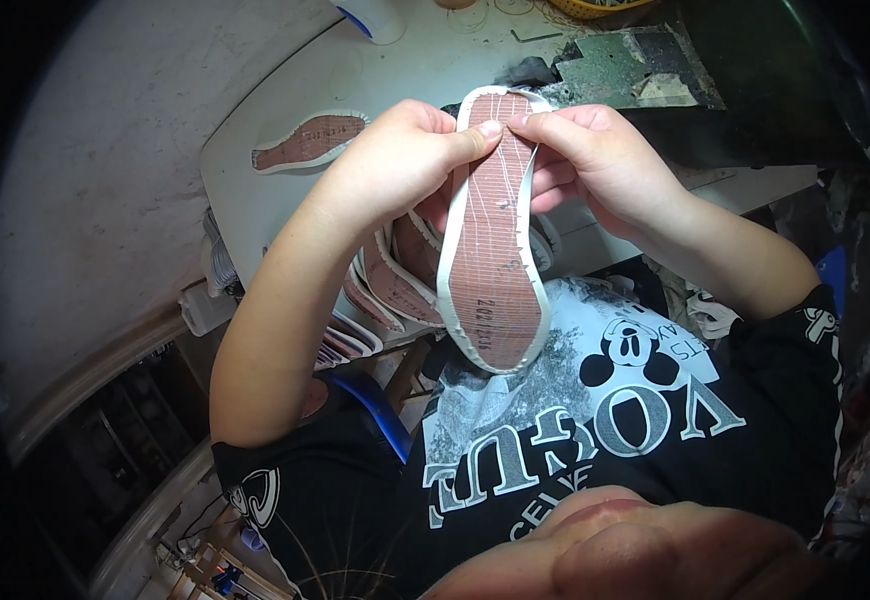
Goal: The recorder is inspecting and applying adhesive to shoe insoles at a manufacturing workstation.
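Note:
Between my two hands I hold up a shoe insole [495, 235], its reddish-brown, line-stitched face toward me and a white folded strip around its rim. My left hand [425, 150] pinches its far end from the left, thumb flat on the face. From the right, my right hand [585, 155] grips the same end, its thumb tip close to the left one and its other fingers curled behind. Loose white threads run down the face from near the thumbs. Another insole [313, 140] of the same kind lies on the table beyond my left forearm.
Several more insoles [395, 275] are stacked on the white table [265, 215] behind the held one. At the back right stands a dark green machine part [645, 70]. A yellow basket [600, 8] and a white container [375, 18] sit at the far edge.

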Tool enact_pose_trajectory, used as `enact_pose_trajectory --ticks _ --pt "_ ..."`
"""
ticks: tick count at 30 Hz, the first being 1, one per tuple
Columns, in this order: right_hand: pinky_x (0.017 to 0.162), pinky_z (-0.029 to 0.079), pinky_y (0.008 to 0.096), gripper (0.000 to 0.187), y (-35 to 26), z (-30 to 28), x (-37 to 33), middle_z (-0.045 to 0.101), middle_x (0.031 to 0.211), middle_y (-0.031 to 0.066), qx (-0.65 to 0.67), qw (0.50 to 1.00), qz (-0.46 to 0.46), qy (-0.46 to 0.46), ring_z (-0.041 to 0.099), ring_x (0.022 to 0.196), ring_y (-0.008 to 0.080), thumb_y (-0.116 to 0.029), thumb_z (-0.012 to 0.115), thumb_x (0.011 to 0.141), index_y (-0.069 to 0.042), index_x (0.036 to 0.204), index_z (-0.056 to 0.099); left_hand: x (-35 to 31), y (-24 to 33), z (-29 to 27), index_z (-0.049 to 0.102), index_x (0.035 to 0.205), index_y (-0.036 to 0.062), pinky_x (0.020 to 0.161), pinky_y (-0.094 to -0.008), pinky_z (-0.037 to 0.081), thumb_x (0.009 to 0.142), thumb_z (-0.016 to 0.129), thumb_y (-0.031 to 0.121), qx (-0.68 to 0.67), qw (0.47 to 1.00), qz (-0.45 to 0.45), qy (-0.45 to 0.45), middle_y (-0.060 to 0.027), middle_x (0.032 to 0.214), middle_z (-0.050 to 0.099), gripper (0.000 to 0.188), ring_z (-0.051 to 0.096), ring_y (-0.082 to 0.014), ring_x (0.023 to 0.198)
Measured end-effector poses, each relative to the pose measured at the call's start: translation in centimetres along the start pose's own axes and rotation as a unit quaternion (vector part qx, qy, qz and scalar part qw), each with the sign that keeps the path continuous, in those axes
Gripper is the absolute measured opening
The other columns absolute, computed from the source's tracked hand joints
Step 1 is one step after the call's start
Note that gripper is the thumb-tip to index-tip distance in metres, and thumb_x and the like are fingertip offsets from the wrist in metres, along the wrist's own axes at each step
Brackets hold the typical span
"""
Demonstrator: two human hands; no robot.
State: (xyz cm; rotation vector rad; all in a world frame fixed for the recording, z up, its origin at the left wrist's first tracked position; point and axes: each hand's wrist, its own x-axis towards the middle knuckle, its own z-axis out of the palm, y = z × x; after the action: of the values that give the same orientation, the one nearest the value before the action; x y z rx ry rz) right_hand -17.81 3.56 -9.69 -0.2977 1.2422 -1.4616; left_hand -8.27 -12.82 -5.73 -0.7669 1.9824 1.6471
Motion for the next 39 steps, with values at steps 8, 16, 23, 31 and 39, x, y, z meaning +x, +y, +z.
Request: enact_pose_trajectory --ticks 8,16,23,31,39 --pt "0.058 0.054 0.0187 0.031 0.2 -0.1 0.5 0.069 0.088 0.0126 0.009 1.000 -0.013 0.000 0.068 0.071 0.0131 -0.025 0.056 0.092 0.004 0.099 0.063 0.6 -0.8 0.0 0.065 0.079 0.0007 0.045 -0.0230 0.047 0.091 0.059 0.036 -0.017 0.999 0.003 0.031 -0.0069 0.064 0.065 0.038 0.060 -0.0111 0.049" --pt "0.059 0.054 0.0193 0.031 0.4 0.8 1.4 0.068 0.088 0.0123 0.044 0.999 -0.030 0.002 0.068 0.074 0.0141 -0.026 0.056 0.092 0.004 0.099 0.063 0.9 -1.4 -1.1 0.065 0.078 -0.0017 0.041 -0.0235 0.045 0.091 0.059 0.034 -0.072 0.995 0.034 0.056 -0.0090 0.061 0.063 0.038 0.057 -0.0114 0.046" --pt "0.067 0.049 0.0211 0.033 0.0 -1.8 -0.3 0.067 0.088 0.0071 -0.059 0.989 0.027 -0.132 0.062 0.074 0.0079 -0.026 0.065 0.088 0.004 0.099 0.064 0.5 -1.2 -0.3 0.058 0.061 0.0053 0.031 -0.0178 0.031 0.088 0.060 0.047 -0.035 0.999 -0.010 0.015 -0.0054 0.042 0.053 0.049 0.041 -0.0079 0.028" --pt "0.075 0.049 0.0233 0.038 1.7 -4.7 -4.7 0.068 0.093 0.0081 -0.105 0.991 0.016 -0.075 0.062 0.082 0.0095 -0.028 0.066 0.087 0.005 0.106 0.064 1.1 -0.6 -1.5 0.055 0.054 0.0063 0.031 -0.0187 0.025 0.086 0.060 0.052 0.019 0.998 0.014 0.059 0.0002 0.037 0.043 0.056 0.038 -0.0057 0.028" --pt "0.069 0.050 0.0230 0.035 3.1 -1.3 -1.6 0.068 0.089 0.0087 0.039 0.998 -0.051 -0.017 0.062 0.075 0.0091 -0.028 0.063 0.090 0.005 0.101 0.065 3.5 -1.4 -4.0 0.057 0.059 0.0076 0.035 -0.0198 0.023 0.086 0.061 0.050 0.010 0.989 0.074 0.130 0.0042 0.038 0.040 0.051 0.032 -0.0047 0.032"
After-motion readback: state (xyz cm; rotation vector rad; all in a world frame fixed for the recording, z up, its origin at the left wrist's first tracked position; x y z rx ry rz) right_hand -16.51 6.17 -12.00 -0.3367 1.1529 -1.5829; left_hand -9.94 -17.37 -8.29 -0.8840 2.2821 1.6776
